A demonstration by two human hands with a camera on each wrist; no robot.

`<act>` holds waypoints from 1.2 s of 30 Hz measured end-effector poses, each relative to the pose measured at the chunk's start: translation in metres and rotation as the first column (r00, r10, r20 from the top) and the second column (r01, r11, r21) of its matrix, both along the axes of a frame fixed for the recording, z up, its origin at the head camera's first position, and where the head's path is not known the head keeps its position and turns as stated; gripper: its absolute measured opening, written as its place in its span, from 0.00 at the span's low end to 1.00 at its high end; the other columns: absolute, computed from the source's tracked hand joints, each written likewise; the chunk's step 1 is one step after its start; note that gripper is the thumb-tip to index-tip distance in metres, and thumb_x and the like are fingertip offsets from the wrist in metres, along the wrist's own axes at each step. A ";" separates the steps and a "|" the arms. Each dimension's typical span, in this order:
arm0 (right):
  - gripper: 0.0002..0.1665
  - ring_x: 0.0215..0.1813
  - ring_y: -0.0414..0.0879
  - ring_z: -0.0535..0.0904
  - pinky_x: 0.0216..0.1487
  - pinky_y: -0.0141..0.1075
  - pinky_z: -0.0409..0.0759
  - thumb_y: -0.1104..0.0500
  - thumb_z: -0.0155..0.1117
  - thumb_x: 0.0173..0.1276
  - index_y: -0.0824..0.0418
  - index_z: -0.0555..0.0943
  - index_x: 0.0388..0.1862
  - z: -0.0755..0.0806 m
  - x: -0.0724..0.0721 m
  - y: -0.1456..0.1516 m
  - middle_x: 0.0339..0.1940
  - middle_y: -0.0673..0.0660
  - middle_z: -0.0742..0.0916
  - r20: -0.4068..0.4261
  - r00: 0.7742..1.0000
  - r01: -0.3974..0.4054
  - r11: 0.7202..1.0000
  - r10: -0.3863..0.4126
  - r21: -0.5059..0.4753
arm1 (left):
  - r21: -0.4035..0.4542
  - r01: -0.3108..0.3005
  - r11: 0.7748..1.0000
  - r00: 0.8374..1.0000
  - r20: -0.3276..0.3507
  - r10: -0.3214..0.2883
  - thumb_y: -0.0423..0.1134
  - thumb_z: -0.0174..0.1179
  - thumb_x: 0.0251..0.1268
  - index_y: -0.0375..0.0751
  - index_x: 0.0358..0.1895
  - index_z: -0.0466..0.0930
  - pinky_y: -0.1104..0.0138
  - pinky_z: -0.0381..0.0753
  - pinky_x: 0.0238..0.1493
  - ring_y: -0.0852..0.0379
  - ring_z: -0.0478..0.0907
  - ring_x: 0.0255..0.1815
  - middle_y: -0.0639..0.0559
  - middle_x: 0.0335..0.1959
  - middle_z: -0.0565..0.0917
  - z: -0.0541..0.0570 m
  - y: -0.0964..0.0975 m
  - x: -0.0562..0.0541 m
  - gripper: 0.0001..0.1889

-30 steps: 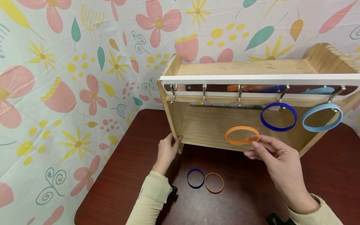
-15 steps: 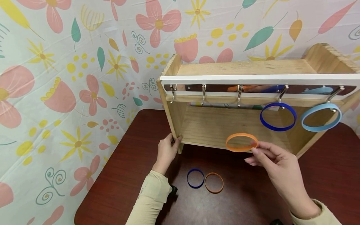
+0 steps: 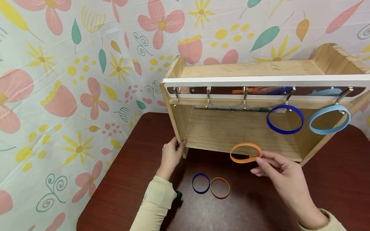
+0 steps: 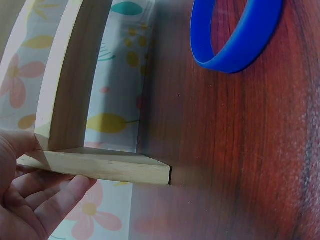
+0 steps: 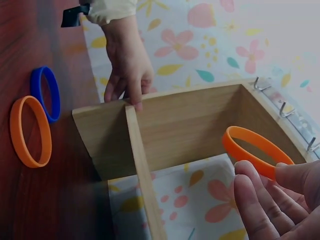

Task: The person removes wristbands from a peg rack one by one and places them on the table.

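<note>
My right hand (image 3: 286, 179) pinches an orange silicone wristband (image 3: 242, 161) between thumb and fingers, in front of the lower shelf board and below the hooks. My left hand (image 3: 170, 157) grips the lower left side of a wooden shelf rack (image 3: 231, 130); the left wrist view has its thumb and fingers on either side of the wood. On the rack's hook strip, a dark blue wristband (image 3: 284, 132) and a light blue wristband (image 3: 329, 131) hang from the two rightmost hooks. Another dark blue wristband (image 5: 52, 95) and a second orange wristband (image 5: 17, 132) lie side by side on the table.
Three bare hooks, among them the middle hook (image 3: 245, 98), line the left and middle of the strip. The rack stands on a dark red-brown table (image 3: 130, 179), close to a floral cloth backdrop (image 3: 95, 128) behind and to the left.
My right hand has lowered the orange wristband, away from the hooks and slightly left. The left hand keeps its grip on the rack, and the other wristbands stay where they were.
</note>
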State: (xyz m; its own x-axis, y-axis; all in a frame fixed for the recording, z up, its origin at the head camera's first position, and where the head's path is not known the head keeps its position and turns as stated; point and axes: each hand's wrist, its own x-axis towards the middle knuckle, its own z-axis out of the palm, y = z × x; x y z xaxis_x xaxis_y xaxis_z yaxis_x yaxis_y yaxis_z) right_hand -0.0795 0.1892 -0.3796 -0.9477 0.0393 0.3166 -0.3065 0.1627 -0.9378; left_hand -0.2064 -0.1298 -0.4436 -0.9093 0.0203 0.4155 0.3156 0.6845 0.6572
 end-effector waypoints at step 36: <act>0.14 0.31 0.47 0.86 0.32 0.37 0.83 0.65 0.60 0.71 0.72 0.78 0.53 -0.027 0.014 0.007 0.36 0.48 0.89 0.118 0.993 -0.012 0.989 -0.006 0.149 | 0.004 -0.013 1.000 1.000 0.014 0.012 0.43 0.61 0.70 0.39 0.40 0.82 0.69 0.78 0.22 0.57 0.82 0.25 0.48 0.30 0.87 0.000 0.001 0.001 0.10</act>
